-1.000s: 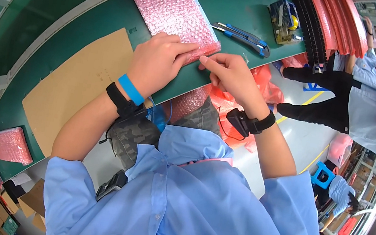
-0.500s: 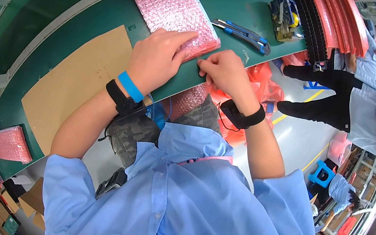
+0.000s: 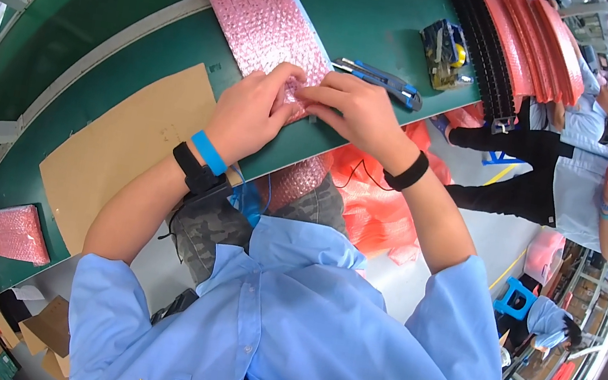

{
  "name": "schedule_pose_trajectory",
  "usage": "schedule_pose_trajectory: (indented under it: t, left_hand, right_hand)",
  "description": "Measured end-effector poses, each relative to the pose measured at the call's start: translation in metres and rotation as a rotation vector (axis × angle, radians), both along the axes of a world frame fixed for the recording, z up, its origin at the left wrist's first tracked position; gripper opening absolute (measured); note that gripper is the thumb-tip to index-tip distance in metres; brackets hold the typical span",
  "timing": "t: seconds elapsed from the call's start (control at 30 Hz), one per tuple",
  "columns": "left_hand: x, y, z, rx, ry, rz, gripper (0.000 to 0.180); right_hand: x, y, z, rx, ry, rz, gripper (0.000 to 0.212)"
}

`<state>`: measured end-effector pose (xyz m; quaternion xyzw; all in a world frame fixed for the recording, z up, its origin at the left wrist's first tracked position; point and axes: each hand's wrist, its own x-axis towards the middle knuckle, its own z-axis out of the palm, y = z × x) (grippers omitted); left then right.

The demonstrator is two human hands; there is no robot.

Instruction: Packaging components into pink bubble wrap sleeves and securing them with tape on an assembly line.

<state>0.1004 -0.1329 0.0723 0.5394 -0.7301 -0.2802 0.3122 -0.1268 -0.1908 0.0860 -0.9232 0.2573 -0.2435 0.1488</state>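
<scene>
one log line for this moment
left hand: on pink bubble wrap | right hand: at its near end | box cutter: on green table

We are in a factory workshop: our long green bench (image 3: 376, 10) carries a pink bubble-wrap package (image 3: 267, 21) and a utility knife (image 3: 382, 81). Right of the bench we see a co-worker (image 3: 587, 187) in a pale blue shirt, a yellow floor line (image 3: 509, 266) and a rack (image 3: 587, 341); near its left end, cardboard boxes (image 3: 48, 324).
</scene>
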Motion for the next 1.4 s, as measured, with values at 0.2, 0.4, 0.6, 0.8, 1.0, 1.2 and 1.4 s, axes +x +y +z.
schedule_pose_trajectory:
  t: [0.2,0.4,0.6,0.8,1.0,1.2,1.4]
  left_hand:
    - [0.0,0.006,-0.001,0.056,0.061,0.029,0.029]
    - [-0.007,0.014,-0.002,-0.037,0.028,0.006,0.032]
    - [-0.018,0.025,0.012,-0.265,-0.214,0.31,0.058]
    - [-0.022,0.017,-0.002,-0.075,0.394,0.529,0.07]
    - [0.016,0.013,0.013,0.443,1.06,0.562,0.045]
    - [0.005,0.006,0.024,0.573,1.133,0.407,0.035]
    - [-0.003,0.0,-0.004,0.449,1.307,0.354,0.033]
  right_hand:
    - [0.003,-0.006,0.004,0.272,0.057,0.007,0.042]
    - [-0.007,-0.008,-0.009,0.162,-0.006,0.087,0.047]
    - [-0.005,-0.016,0.006,0.03,-0.004,0.065,0.041]
    - [-0.013,-0.017,-0.001,-0.12,0.025,0.135,0.039]
    - [-0.007,-0.009,0.004,-0.098,-0.147,0.161,0.044]
    - [-0.016,-0.012,0.027,-0.244,-0.139,0.136,0.041]
    - [-0.019,-0.031,0.028,-0.519,-0.189,0.17,0.038]
